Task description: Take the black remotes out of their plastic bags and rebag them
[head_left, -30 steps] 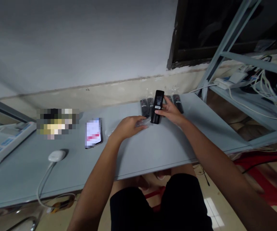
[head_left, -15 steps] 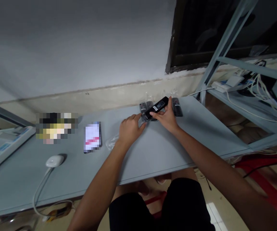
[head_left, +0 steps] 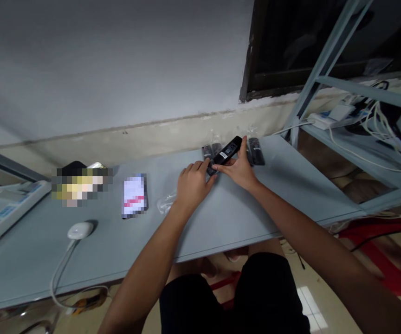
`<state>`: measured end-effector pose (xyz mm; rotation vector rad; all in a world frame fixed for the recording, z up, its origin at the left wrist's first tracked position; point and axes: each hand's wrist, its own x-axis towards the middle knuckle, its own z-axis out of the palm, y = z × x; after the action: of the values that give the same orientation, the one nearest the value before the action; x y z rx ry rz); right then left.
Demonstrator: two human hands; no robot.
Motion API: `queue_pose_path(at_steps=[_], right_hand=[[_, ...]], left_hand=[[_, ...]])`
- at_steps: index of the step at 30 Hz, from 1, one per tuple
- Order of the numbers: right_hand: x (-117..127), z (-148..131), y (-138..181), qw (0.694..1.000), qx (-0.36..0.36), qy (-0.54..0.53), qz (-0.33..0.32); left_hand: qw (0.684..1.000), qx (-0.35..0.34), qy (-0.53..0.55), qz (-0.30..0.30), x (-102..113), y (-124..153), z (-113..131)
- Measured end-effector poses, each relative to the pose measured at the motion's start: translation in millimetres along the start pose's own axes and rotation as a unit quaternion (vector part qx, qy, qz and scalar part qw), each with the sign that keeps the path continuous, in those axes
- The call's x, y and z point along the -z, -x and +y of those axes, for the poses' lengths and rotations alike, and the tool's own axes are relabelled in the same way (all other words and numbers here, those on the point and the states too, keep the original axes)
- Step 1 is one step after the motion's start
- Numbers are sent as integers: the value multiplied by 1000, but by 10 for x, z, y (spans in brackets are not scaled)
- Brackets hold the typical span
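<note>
Held tilted above the table is a slim black remote control (head_left: 227,153) with white labels on the side facing me. My right hand (head_left: 240,169) grips it along the middle and upper end, thumb on the near edge. The fingers of my left hand (head_left: 195,183) close around its lower end, where something shiny, perhaps clear plastic, shows between them. Behind the hands, along the wall, lie several dark remotes in clear bags, one being the bagged remote (head_left: 256,151) at the right. A crumpled clear plastic bag (head_left: 165,203) rests beside my left wrist.
On the grey table (head_left: 235,222), a phone (head_left: 134,195) with a blurred screen lies left of my hands. Further left are a white corded device (head_left: 80,230), a blurred pile (head_left: 82,184) and a power strip (head_left: 10,218). A metal shelf (head_left: 367,86) with cables stands at the right.
My left hand has shifted slightly right and up along the remote's lower end. The right hand keeps its hold, and the view has moved a little.
</note>
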<state>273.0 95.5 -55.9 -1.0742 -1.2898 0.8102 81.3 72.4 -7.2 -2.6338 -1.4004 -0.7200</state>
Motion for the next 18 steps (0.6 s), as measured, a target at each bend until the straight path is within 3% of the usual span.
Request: queue_pose_path(at_steps=[4, 7, 12, 18], right_hand=[[7, 5, -1, 1000, -8, 1, -4], [58, 10, -41, 1000, -14, -8, -13], [145, -8, -90, 998, -14, -46, -40], [180, -64, -62, 989, -32, -93, -112]], left_hand=[[1000, 7, 28, -5, 46, -4, -2], [992, 23, 122, -34, 126, -21, -71], [929, 91, 346, -95, 166, -82, -262], [862, 156, 464, -132, 22, -119, -355]])
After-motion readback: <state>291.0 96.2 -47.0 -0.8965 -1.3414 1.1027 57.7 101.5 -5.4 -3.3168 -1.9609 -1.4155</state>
